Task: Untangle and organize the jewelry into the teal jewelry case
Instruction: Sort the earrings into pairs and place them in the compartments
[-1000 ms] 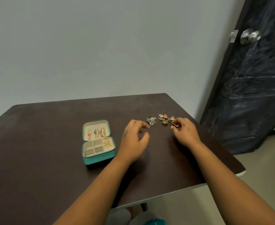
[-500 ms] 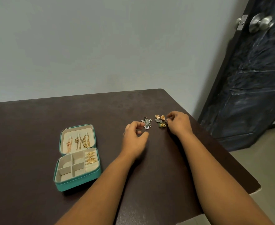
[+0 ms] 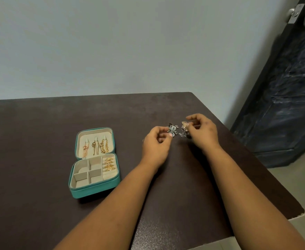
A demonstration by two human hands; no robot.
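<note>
Rightward, near the table (image 3: 39, 177) edge, left hand (image 3: 155, 147) pinching silver cluster (image 3: 172, 130), right hand (image 3: 203, 135) pinching gold piece (image 3: 184, 125).

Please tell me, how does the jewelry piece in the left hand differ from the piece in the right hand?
The silver flower-shaped piece looks grey with pale stones; the gold fan-shaped piece looks yellow and ribbed. The left hand pinches the silver piece, nearer the teal jewelry case; the right hand pinches the gold piece, farther from it. More small pieces hang or lie just below the gold one; none show below the silver one. Both are small ornaments still outside the case.
</note>
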